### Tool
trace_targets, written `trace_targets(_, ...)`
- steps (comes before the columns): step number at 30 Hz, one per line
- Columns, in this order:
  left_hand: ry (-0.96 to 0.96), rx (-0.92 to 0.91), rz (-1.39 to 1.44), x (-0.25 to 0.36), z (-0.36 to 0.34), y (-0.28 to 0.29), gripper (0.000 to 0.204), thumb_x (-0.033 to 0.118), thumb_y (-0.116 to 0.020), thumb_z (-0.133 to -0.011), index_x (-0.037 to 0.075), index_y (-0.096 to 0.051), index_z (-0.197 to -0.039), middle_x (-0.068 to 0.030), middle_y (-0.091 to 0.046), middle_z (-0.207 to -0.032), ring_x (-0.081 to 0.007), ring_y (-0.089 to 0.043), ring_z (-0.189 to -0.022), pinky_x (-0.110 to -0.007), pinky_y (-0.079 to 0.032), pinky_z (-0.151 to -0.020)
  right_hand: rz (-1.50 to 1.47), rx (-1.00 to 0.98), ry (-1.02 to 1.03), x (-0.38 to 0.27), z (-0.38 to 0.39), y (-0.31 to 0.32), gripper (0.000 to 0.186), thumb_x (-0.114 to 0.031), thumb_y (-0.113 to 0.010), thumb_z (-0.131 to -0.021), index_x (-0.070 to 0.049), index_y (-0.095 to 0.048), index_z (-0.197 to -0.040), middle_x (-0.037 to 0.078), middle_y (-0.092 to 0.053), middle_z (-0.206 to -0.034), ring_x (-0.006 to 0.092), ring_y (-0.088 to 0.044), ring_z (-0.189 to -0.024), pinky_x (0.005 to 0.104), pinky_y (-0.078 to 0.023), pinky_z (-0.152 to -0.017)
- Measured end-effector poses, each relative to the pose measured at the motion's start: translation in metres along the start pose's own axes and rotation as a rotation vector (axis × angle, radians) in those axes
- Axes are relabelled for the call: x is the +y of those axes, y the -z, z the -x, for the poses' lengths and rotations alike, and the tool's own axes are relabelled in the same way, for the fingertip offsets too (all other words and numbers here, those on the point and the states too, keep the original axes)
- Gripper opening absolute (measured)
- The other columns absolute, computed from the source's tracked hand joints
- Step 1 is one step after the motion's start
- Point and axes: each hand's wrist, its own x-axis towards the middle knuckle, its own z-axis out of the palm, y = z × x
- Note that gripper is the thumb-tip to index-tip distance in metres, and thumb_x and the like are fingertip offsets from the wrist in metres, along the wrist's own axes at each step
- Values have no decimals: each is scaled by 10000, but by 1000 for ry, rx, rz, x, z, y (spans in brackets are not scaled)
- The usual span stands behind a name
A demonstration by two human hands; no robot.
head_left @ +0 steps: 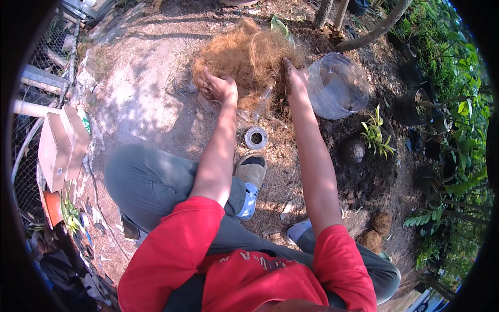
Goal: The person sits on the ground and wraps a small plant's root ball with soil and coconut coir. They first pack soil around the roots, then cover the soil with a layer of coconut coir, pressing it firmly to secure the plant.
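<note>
1. The left hand (222, 88) and right hand (296, 80) touched opposite sides of the tangled golden-brown fibre mass (241, 57), far centre — whether they pinched strands, I couldn't tell.
2. Handling this loose fibre seemed the step underway.
3. The next move probably called for two-sided support.

There is one mass of brown fibre (228, 54), one clear round tub (323, 96), one pale ring-shaped roll (248, 138), one dark round lump (352, 151), one small yellow-green plant (376, 133) and one orange container (52, 208). Shoes (251, 171) number two, as do fibrous brown balls (382, 222) and upright cardboard pieces (54, 151), while slender trunks (384, 26) number three. Black pots (409, 108) are several, too hidden by leaves for an exact count.
</note>
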Motion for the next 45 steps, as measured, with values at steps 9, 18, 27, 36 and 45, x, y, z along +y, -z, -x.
trace_targets(9,-79,-262,-411,-36,-53,-15,816,177,-647,-823,197,-209,-1512,-199,-575,-1268,-346,-569,-1160,-462,-465,-970,133,-315,62,43,-30,-31,879,-420,-666,-872,-21,-190,-1493,200,-410,-1448,327,-408,-1330,403,-311,-1100)
trace_targets(18,-14,-91,52,-54,-40,-36,490,324,-667,-828,146,-540,-1266,-194,-622,-1186,-382,-601,-1077,-487,-469,-906,623,-132,318,82,3,-14,563,-306,-644,-855,0,-499,-1305,205,-624,-1202,372,-573,-1150,393,-430,-1004)
trace_targets(27,-33,14,406,-51,-15,-28,815,232,-663,-885,167,-147,-1513,-160,-201,-1560,-331,-313,-1390,-503,-246,-1169,877,-110,116,104,-31,-36,801,-439,-721,-801,66,-389,-1327,287,-570,-1240,393,-556,-1170,411,-435,-1012)
trace_targets(36,-99,-48,413,-74,-16,-41,794,166,-654,-895,109,-154,-1508,-207,-160,-1558,-346,-230,-1424,-466,-228,-1165,1058,-103,119,118,-42,-49,669,-444,-732,-790,37,-556,-1220,227,-594,-1242,365,-576,-1148,414,-456,-978)
trace_targets(45,-118,154,236,-82,-10,-52,835,185,-677,-875,77,-145,-1509,-205,-176,-1554,-355,-172,-1436,-483,-117,-1186,-320,-126,-167,107,-35,-35,548,-272,-694,-846,-18,-508,-1294,158,-649,-1082,262,-617,-974,387,-472,-861)
